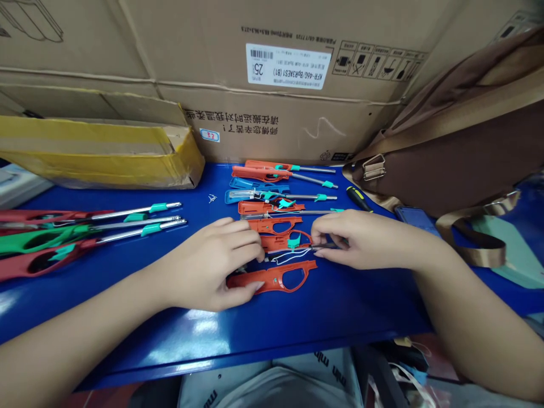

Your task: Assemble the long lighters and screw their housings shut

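My left hand (212, 263) rests on the blue table (297, 317), fingers curled over the handle end of an orange lighter shell half (276, 279). My right hand (361, 239) pinches a thin metal tube and black part (297, 249) lying on another orange shell (280, 241) with a teal trigger. White wires trail between the two shells. More orange and blue long-nosed lighters (272, 192) lie in a row just behind my hands.
Finished red and green lighters (63, 235) lie at the left. Cardboard boxes (255, 73) wall the back, one taped yellow (97, 150). A brown bag (459, 141) sits right, a screwdriver (359, 198) and a phone (414, 218) beside it.
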{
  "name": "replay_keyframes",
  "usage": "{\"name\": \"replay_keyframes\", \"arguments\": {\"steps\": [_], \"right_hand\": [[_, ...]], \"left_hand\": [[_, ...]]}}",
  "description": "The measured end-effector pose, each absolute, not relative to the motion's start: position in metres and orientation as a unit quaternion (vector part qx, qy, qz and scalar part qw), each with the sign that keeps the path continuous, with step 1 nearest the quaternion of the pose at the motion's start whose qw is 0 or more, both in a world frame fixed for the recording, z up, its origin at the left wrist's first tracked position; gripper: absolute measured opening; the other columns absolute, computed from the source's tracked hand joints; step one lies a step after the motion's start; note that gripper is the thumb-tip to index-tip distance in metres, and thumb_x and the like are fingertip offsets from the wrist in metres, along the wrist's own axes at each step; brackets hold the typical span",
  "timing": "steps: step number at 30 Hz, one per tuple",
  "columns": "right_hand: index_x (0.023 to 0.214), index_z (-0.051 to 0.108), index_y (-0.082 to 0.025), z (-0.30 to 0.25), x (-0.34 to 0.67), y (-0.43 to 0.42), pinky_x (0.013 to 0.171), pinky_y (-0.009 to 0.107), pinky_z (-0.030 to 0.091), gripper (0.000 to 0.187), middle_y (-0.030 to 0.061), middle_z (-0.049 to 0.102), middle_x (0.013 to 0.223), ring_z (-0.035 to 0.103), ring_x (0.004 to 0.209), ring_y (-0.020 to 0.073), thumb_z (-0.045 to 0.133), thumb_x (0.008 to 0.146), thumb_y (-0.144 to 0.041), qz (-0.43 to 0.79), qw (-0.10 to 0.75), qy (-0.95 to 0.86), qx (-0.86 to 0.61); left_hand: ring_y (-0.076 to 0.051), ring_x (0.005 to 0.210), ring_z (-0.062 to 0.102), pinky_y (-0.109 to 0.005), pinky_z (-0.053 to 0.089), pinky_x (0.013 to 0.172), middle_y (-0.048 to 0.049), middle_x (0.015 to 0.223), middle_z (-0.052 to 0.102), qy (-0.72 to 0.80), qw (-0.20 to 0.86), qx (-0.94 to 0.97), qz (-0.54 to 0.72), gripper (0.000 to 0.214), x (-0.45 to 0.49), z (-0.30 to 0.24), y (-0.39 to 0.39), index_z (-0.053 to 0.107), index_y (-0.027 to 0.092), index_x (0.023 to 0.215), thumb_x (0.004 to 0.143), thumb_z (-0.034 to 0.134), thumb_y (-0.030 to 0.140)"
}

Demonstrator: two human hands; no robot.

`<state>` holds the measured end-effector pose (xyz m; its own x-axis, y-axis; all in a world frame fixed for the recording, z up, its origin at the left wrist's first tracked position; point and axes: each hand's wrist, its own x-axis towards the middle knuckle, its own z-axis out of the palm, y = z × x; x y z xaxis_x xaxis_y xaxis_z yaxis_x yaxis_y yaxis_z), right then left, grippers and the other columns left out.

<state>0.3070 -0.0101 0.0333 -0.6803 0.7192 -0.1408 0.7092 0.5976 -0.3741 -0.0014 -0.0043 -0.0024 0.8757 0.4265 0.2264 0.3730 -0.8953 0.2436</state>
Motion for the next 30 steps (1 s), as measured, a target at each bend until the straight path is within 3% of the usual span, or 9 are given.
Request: {"name": "replay_keyframes", "arguments": {"steps": [10,15,18,23,25,30], "right_hand": [[0.082,0.054,-0.023,0.037,0.314,-0.005,0.059,0.028,0.033,0.012,-0.0016,0.059,0.069,0.048,0.058,0.0136,0.058,0.092,-0.030,0.154,0.028,-0.877,-0.454],[0.081,0.055,-0.022,0.032,0.327,0.000,0.056,0.028,0.031,0.008,0.0001,0.061,0.072,0.048,0.058,0.0143,0.059,0.088,-0.026,0.138,-0.034,-0.857,-0.495],[0.087,0.059,-0.022,0.031,0.327,0.001,0.057,0.028,0.033,0.006,0.0006,0.062,0.078,0.050,0.062,0.0149,0.060,0.088,-0.027,0.163,-0.059,-0.853,-0.492],[0.096,0.062,-0.021,0.030,0.304,-0.008,0.073,0.029,0.040,0.010,0.0030,0.064,0.097,0.058,0.084,0.0176,0.058,0.096,-0.030,0.153,0.045,-0.900,-0.405],[0.096,0.064,-0.021,0.028,0.293,-0.013,0.071,0.029,0.039,0.008,0.0036,0.064,0.103,0.059,0.087,0.0180,0.059,0.096,-0.027,0.142,0.019,-0.909,-0.392],[0.093,0.063,-0.019,0.025,0.284,-0.016,0.066,0.028,0.035,0.001,0.0017,0.066,0.095,0.058,0.078,0.0162,0.063,0.093,-0.020,0.146,-0.025,-0.897,-0.416]], "left_hand": [[-0.023,0.086,0.061,-0.040,0.044,0.080,-0.0042,0.096,0.070,0.218,0.080,0.965,0.122,0.020,-0.007,0.001,0.003,0.065,0.025,0.101,0.095,0.061,0.044],[-0.022,0.086,0.061,-0.038,0.042,0.077,-0.0031,0.094,0.068,0.196,0.102,0.970,0.102,0.034,-0.005,0.001,-0.003,0.066,0.024,0.095,0.083,0.074,0.054],[-0.022,0.087,0.062,-0.038,0.042,0.079,-0.0029,0.093,0.068,0.197,0.117,0.970,0.077,0.028,-0.002,-0.001,-0.007,0.067,0.021,0.093,0.083,0.074,0.046],[-0.020,0.081,0.059,-0.036,0.040,0.078,-0.0011,0.085,0.065,0.207,0.139,0.964,0.096,0.015,0.000,-0.004,-0.011,0.066,0.020,0.087,0.078,0.071,0.031],[-0.018,0.079,0.058,-0.035,0.041,0.078,0.0000,0.084,0.064,0.202,0.154,0.960,0.119,0.015,0.000,-0.001,-0.012,0.065,0.020,0.086,0.075,0.071,0.027],[-0.016,0.078,0.058,-0.032,0.043,0.081,0.0005,0.085,0.066,0.216,0.187,0.942,0.177,0.020,-0.004,0.011,-0.006,0.064,0.019,0.090,0.073,0.073,0.022]]}}
